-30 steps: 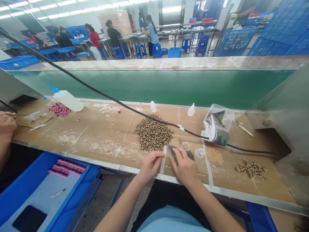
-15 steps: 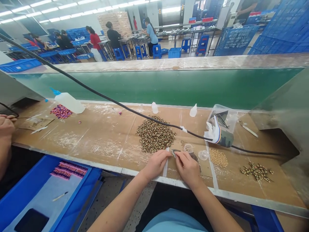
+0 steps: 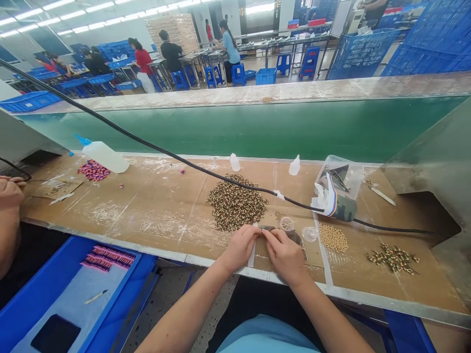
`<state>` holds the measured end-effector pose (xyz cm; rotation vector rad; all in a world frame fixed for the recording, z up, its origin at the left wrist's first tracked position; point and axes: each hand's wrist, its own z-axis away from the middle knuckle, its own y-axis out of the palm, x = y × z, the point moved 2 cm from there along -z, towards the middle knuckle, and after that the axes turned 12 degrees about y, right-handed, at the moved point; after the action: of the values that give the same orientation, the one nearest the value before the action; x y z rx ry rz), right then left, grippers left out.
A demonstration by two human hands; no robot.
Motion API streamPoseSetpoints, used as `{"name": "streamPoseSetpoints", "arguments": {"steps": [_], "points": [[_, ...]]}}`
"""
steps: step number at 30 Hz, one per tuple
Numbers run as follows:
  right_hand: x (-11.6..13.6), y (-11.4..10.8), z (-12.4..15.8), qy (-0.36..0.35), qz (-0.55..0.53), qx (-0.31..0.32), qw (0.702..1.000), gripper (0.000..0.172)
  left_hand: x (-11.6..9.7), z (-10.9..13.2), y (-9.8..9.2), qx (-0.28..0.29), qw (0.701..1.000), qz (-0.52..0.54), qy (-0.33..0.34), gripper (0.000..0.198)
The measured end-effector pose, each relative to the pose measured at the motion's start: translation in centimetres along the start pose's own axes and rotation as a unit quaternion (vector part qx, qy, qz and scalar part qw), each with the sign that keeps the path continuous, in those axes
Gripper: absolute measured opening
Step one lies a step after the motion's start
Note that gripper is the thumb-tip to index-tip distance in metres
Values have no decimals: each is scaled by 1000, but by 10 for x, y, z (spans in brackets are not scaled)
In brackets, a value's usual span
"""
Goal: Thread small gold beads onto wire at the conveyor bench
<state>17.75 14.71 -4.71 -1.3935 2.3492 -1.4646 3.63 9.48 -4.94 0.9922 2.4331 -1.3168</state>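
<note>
My left hand (image 3: 241,249) and my right hand (image 3: 285,257) meet at the fingertips at the front edge of a brown workbench (image 3: 147,196). The left fingers pinch something tiny, probably a bead. The right hand grips a dark curved piece (image 3: 290,237), partly hidden under it. Just behind my hands lies a heap of leopard-patterned beads (image 3: 235,206). A small clear cup (image 3: 287,224) stands beside the right fingers. To the right are loose tan beads (image 3: 333,238) and a smaller pile of striped beads (image 3: 393,258).
A clear plastic box (image 3: 340,179) holding tools, white glue bottles (image 3: 294,166) and a black cable (image 3: 206,172) are on the bench. A co-worker's hand (image 3: 10,192) is at far left. A green conveyor wall (image 3: 235,122) runs behind; a blue tray (image 3: 73,289) sits below left.
My hands have drawn together, and their fingertips now meet over the dark piece. A second earlier the left fingers were apart from it. The view has tilted slightly.
</note>
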Motion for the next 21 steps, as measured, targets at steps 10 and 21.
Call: {"name": "streamPoseSetpoints", "arguments": {"steps": [10, 21], "points": [[1, 3, 0, -5, 32, 13, 999, 27, 3, 2, -1, 12, 999, 15, -35, 17], [-2, -1, 0, 22, -33, 21, 999, 33, 4, 6, 0, -2, 999, 12, -51, 18]]}}
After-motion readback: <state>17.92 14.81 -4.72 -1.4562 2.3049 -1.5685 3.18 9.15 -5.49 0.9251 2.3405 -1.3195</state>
